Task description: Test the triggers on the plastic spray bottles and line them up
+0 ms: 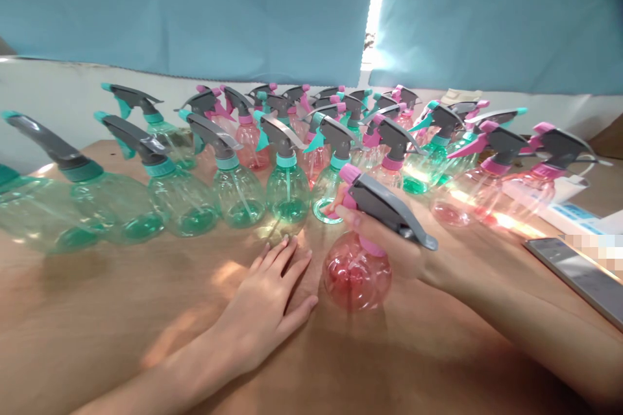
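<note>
My right hand (389, 233) is wrapped round the neck of a pink spray bottle (357, 275), its fingers near the pink trigger. The bottle has a round clear pink body and a grey head with a pink nozzle that points up and left. Whether its base touches the table cannot be made out. Flat on the wooden table (160, 298), just left of that bottle, lies my left hand (267, 298) with fingers spread and nothing in it. Beyond its fingertips stands a green spray bottle (287, 198) with a grey head and teal collar.
Several green spray bottles (182, 198) stand in a row across the left and middle, with more pink and green ones behind. Two pink spray bottles (479, 185) stand at the right. A phone (579, 272) lies at the right edge. Blue curtains (195, 13) hang behind.
</note>
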Demonstrator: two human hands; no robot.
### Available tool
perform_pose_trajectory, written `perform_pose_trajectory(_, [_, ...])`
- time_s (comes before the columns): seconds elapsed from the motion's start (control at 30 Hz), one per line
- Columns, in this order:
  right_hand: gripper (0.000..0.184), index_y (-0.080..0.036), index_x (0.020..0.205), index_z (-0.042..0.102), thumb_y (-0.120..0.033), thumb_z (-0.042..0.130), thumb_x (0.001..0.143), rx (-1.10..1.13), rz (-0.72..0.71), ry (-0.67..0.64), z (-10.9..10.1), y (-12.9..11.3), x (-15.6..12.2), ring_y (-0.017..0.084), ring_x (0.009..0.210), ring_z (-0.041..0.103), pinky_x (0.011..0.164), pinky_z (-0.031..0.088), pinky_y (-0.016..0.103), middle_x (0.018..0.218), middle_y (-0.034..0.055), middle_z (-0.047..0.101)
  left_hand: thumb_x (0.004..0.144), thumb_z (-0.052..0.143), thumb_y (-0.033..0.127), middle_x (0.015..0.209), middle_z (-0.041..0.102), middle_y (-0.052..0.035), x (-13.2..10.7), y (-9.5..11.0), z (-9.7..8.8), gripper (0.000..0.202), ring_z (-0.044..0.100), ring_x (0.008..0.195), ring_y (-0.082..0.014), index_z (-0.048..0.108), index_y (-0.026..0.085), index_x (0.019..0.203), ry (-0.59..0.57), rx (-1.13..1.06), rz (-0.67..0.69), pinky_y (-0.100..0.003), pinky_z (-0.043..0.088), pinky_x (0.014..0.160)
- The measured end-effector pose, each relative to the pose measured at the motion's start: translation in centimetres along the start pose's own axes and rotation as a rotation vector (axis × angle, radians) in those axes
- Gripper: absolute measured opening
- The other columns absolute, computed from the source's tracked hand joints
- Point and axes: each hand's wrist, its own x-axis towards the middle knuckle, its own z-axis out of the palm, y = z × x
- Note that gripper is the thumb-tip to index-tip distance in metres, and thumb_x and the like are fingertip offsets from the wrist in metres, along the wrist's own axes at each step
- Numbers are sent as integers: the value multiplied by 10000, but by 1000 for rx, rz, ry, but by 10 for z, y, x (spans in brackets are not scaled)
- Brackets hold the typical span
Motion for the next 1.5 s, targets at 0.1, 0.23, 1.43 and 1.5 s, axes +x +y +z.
perform_pose_trajectory(0.1, [307,-237,643,376,-270,595,857,-36,22,0,-1,-5,1,91,476,337,463,312,258,549,-66,361,945,468,476,1503,369,-154,0,0,0,553,342,1369,-361,482,160,1398,8,-10,-3,-533,348,1056])
perform_pose_trajectory(0.23, [321,-242,648,366,-300,597,864,5,-1,30,0,-2,0,101,472,319,452,285,265,547,-60,356,942,478,478,1505,367,-148,1,1,-1,561,335,1375,-349,464,170,1411,-6,8,-14,-519,355,1054])
perform_pose_trajectory(1.43, [123,-243,774,485,-275,585,839,65,19,4,4,16,-4,94,490,379,457,335,249,592,-64,427,952,459,486,1517,347,-145,2,1,4,533,335,1370,-357,480,177,1387,34,-49,19,-548,338,1061])
perform_pose_trajectory(1.5, [65,-250,823,525,-282,579,836,71,6,8,3,16,-3,109,513,425,500,388,258,595,-57,451,947,479,475,1515,347,-152,6,4,1,522,334,1373,-349,496,170,1370,8,-56,20,-538,326,1073])
